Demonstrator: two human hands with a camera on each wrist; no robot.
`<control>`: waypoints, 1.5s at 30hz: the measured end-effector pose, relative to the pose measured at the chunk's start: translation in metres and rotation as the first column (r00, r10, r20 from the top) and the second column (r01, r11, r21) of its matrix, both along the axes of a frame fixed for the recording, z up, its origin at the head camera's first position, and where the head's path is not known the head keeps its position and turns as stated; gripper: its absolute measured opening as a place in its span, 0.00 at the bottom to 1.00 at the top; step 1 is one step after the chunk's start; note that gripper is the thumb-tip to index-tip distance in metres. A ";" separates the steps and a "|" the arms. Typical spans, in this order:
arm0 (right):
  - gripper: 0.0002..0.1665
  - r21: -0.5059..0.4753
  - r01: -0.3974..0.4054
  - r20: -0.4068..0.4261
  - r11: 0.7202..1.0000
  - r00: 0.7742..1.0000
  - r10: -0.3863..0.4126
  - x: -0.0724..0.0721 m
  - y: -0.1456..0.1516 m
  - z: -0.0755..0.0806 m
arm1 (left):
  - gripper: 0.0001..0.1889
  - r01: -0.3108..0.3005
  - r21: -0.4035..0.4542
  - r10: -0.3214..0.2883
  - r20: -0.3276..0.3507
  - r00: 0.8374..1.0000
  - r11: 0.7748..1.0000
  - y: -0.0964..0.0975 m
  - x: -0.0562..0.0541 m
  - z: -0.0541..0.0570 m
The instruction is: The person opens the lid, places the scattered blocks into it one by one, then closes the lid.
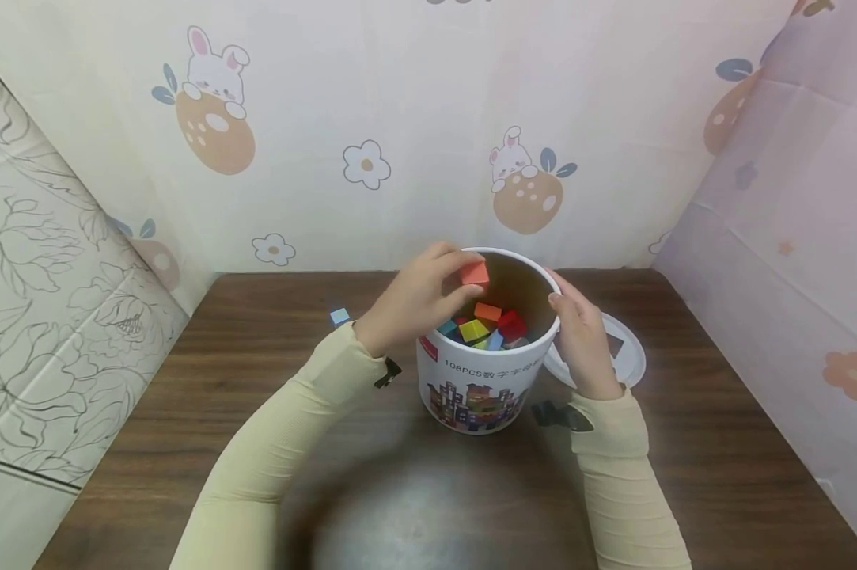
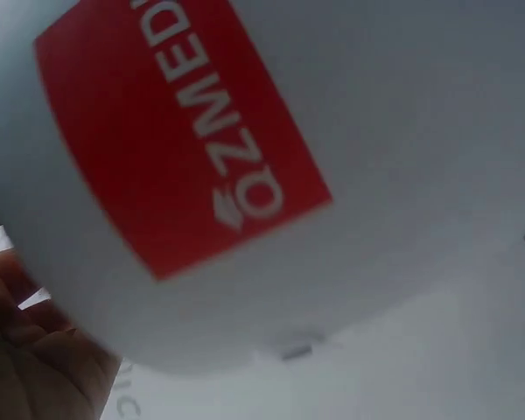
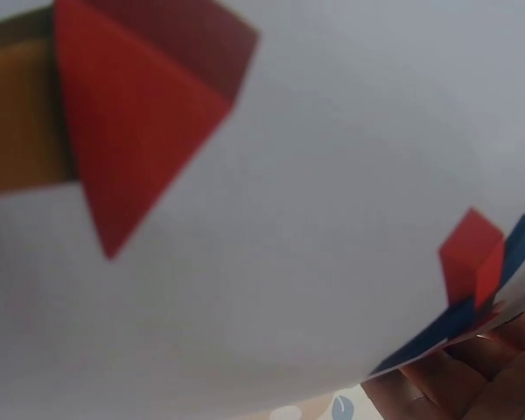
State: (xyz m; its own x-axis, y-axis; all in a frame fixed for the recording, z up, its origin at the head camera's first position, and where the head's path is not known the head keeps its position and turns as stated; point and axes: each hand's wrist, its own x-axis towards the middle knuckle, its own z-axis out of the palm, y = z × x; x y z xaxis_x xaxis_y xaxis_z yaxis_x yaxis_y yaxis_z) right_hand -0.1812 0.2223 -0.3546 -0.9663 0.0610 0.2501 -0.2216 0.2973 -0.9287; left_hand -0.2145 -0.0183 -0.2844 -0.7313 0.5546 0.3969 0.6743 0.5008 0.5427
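A white bucket (image 1: 438,378) with printed building pictures stands upright on the table. Inside it lie several coloured blocks, among them a yellow block (image 1: 474,330) and an orange block (image 1: 488,313). My left hand (image 1: 417,297) pinches a red block (image 1: 474,274) between thumb and fingers at the bucket's left rim, above the other blocks. At the opposite side, my right hand (image 1: 586,336) grips the rim, its thumb near the top edge. Both wrist views are mostly filled by the bucket's printed wall, with part of the left hand (image 2: 44,367) and right hand (image 3: 472,376) at the lower corners.
A light blue block (image 1: 339,317) lies on the brown wooden table (image 1: 257,388), left of the bucket. Partly behind my right hand, a white round lid (image 1: 635,360) rests on the table. A patterned curtain (image 1: 428,95) hangs along the back.
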 end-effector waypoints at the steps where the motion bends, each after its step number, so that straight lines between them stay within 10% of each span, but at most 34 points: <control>1: 0.28 0.004 0.001 0.000 1.000 1.000 -0.001 0.000 0.000 0.000 | 0.22 0.003 -0.030 -0.003 0.008 1.000 1.000 0.005 -0.002 0.001; 11: 0.28 0.002 0.002 0.031 1.000 1.000 -0.002 0.001 -0.001 0.000 | 0.23 0.049 -0.292 -0.028 0.076 0.997 0.955 0.043 -0.017 0.006; 26: 0.28 0.002 -0.007 0.002 1.000 1.000 0.007 0.001 0.000 0.001 | 0.21 0.095 -0.407 -0.078 0.060 0.995 0.908 0.051 -0.021 -0.004; 36: 0.27 -0.007 -0.011 0.003 1.000 1.000 0.011 -0.001 0.002 0.001 | 0.19 0.089 -0.369 -0.072 0.059 0.996 0.925 0.049 -0.019 -0.002; 45: 0.28 -0.014 -0.011 0.021 1.000 1.000 0.012 0.001 0.000 0.000 | 0.18 0.007 -0.157 -0.005 0.008 1.000 0.988 0.029 -0.015 0.004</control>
